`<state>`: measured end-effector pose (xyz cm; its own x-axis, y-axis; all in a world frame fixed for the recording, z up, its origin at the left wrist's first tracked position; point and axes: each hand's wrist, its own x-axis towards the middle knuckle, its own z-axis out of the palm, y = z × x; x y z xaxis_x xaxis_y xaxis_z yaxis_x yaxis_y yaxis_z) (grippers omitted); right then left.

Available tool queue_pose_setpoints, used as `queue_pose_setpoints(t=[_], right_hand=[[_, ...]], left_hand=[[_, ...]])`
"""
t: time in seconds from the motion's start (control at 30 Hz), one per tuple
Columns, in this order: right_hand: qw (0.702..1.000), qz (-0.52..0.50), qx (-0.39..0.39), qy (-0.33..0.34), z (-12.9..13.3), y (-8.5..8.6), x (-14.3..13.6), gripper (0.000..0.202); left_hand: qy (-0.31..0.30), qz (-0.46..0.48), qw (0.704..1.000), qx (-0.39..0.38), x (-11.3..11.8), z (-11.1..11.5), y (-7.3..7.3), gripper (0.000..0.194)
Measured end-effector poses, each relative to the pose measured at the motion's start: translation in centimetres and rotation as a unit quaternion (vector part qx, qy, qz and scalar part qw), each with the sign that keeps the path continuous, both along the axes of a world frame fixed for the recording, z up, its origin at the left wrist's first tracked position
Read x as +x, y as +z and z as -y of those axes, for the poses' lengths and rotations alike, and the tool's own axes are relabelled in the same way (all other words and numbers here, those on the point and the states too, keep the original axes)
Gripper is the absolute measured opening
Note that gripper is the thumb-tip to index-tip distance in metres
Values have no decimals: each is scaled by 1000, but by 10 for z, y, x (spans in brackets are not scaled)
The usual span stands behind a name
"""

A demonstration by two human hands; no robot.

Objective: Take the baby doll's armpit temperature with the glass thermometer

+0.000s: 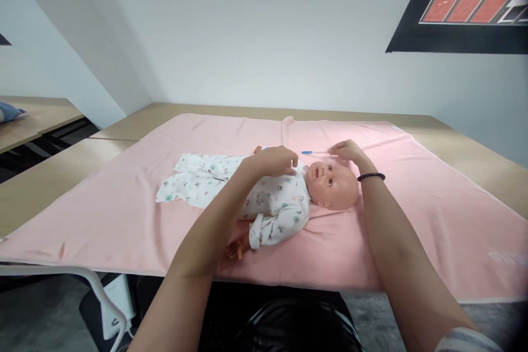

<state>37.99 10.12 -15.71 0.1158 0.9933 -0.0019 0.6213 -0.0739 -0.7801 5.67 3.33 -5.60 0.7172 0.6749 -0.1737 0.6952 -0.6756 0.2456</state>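
A bald baby doll (333, 187) lies on its back with its head to the right, dressed in a white patterned sleepsuit (274, 198). Over the doll's upper chest is my left hand (277, 161), fingers loosely bent with a gap at the thumb and nothing seen between them. Whether it presses on the cloth I cannot tell. Beyond the doll's head, my right hand (346, 150) pinches the right end of a thin, pale stick with a blue tip (307, 152), which looks like a thermometer. The stick lies level, close to the pink blanket (412, 203).
The blanket covers most of a wooden table (136, 121), which stands against a white wall. At the lower left are a white curved metal bar (88, 275) and a white box-shaped object (115, 305). Another table (45, 110) with blue cloth stands at the far left.
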Motion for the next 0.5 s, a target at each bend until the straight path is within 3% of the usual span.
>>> queue_pose_setpoints(t=[0.13,0.2,0.3,0.37,0.5], right_hand=[[999,38,-25,4,0,-5,4,19],[998,54,-32,24,0,7,1,23],[994,66,-32,78,6,39,-13,39],[988,65,-17,142,17,64,-30,42],[925,108,17,364,47,101,-74,36]], left_hand=[[-16,9,1000,-19,3,-9,-12,20],[-40,28,998,-26,3,-9,-12,17],[-60,41,997,-21,4,-8,-10,13],[-65,49,997,-5,5,-8,-9,12],[-79,85,993,31,4,-8,-6,12]])
